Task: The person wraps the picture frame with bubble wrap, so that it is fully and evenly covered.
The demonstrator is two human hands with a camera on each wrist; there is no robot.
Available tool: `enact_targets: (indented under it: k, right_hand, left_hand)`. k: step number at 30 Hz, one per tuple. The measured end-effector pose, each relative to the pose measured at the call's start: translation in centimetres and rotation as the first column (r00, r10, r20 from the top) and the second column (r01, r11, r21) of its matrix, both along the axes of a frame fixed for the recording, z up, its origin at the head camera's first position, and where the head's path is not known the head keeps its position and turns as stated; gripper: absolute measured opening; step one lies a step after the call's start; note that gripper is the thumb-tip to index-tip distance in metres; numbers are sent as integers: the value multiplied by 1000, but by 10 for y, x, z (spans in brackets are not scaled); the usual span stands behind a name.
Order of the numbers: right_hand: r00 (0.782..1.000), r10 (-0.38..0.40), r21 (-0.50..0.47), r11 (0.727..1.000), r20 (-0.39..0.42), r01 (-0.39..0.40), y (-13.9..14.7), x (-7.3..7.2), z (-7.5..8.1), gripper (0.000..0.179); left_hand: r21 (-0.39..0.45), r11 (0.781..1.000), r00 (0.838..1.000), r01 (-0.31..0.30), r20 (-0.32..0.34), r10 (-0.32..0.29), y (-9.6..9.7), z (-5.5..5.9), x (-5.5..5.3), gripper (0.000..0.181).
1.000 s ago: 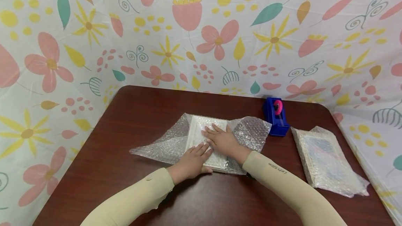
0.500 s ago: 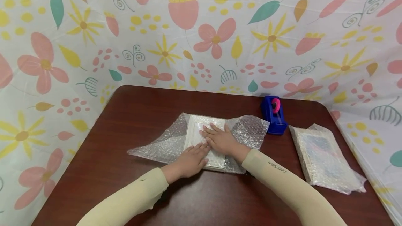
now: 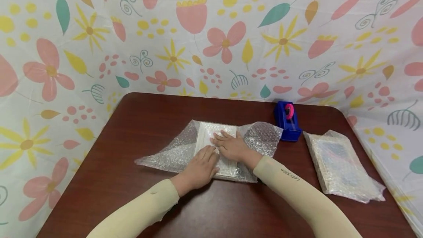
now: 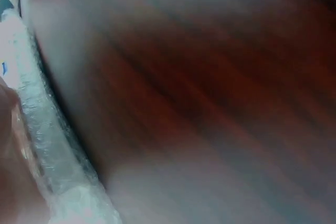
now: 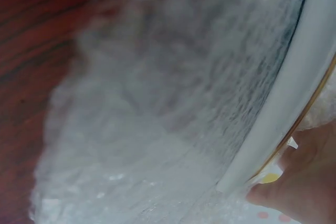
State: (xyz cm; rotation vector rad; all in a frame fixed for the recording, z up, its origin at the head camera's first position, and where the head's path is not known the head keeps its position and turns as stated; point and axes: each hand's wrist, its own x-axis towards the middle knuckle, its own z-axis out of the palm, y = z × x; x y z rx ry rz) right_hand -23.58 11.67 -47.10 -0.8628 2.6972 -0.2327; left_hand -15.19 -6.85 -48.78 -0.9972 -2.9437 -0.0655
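A white picture frame (image 3: pixel 211 129) lies on the table, partly covered by a sheet of bubble wrap (image 3: pixel 175 152) that spreads out to both sides. My left hand (image 3: pixel 200 168) rests flat on the lower left of the wrapped frame, fingers straight. Just above and to the right, my right hand (image 3: pixel 232 148) presses on its middle with fingers spread. The left wrist view shows the frame's wrapped edge (image 4: pixel 50 124) beside part of the hand. In the right wrist view, loose bubble wrap (image 5: pixel 142 114) extends from the frame's white side (image 5: pixel 273 103).
A blue tape dispenser (image 3: pixel 287 124) with a pink roll stands behind the wrap's right end. To the right lies another bubble-wrapped frame (image 3: pixel 343 168), near the edge of the dark brown table (image 3: pixel 132 120). A flower-patterned curtain (image 3: pixel 198 47) hangs behind.
My left hand has slid slightly up and left over the wrapped frame, its thumb now up from the near edge. The right hand stays in place. The head view shifts slightly.
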Motion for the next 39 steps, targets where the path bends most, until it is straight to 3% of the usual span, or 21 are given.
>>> enact_targets:
  k: [4, 7, 14, 16, 21, 26, 32, 39]
  right_hand:
    - [1000, -4, -3, 1000, 8, 4, 0, 0, -2, 51]
    - [1000, -14, -13, 1000, 11, 14, 0, 0, -2, 51]
    - [1000, 16, -44, 999, 18, -15, 5, -8, 8, 51]
    - [1000, 14, -60, 998, -17, -15, 11, -12, 11, 52]
    - [986, -133, -8, 991, -103, 133, 48, -22, 17, 55]
    - [963, -269, -32, 963, -26, 268, 87, -29, 10, 52]
    - [959, -282, -50, 958, 35, 283, 99, -32, -1, 54]
    - [950, -298, -83, 949, 88, 305, 109, -25, -16, 61]
  left_hand:
    - [-14, 996, 984, -85, 155, 86, 4, -1, -3, 64]
    - [-49, 992, 972, -116, 202, 124, 7, -2, -5, 64]
    - [-42, 991, 976, -128, 174, 133, 9, -1, -6, 59]
    - [-45, 990, 976, -134, 168, 140, 10, -1, -7, 59]
    - [-38, 989, 974, -140, 173, 144, 14, 2, -6, 58]
    - [-41, 988, 970, -146, 188, 151, 13, 4, -5, 58]
    - [-35, 989, 969, -143, 199, 147, 12, 4, -5, 58]
    - [-26, 988, 966, -150, 210, 153, 7, 1, -3, 58]
